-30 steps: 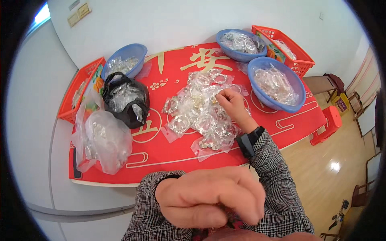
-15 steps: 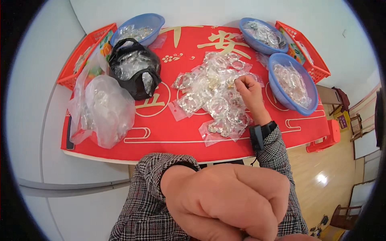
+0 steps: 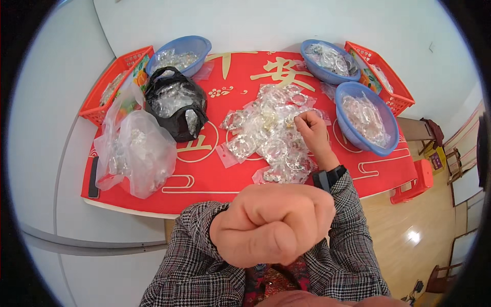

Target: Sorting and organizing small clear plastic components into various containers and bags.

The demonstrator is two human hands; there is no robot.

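Note:
My left hand (image 3: 273,225) is raised close in front of me, curled into a fist with the thumb folded over the fingers. Nothing sticks out of it. Farther off, my right hand (image 3: 313,134) is also closed, above the right side of a heap of clear plastic packets (image 3: 271,130) holding silvery, ring-shaped pieces that look like bracelets. I see nothing between its fingers. Whether it touches the packets I cannot tell. A dark watch-like band (image 3: 329,178) circles the right wrist.
A red cloth (image 3: 225,181) covers the table. To the left are a black bag (image 3: 176,105), a translucent bag (image 3: 143,158), a blue basin (image 3: 202,59) and a red basket (image 3: 97,110). Two blue basins (image 3: 368,146) and another red basket (image 3: 399,105) stand right. A red stool (image 3: 417,184) is beyond.
My left fist has moved away from me and shows its thumb side now. The view has tilted up, so the table appears lower. My right hand keeps its place over the heap.

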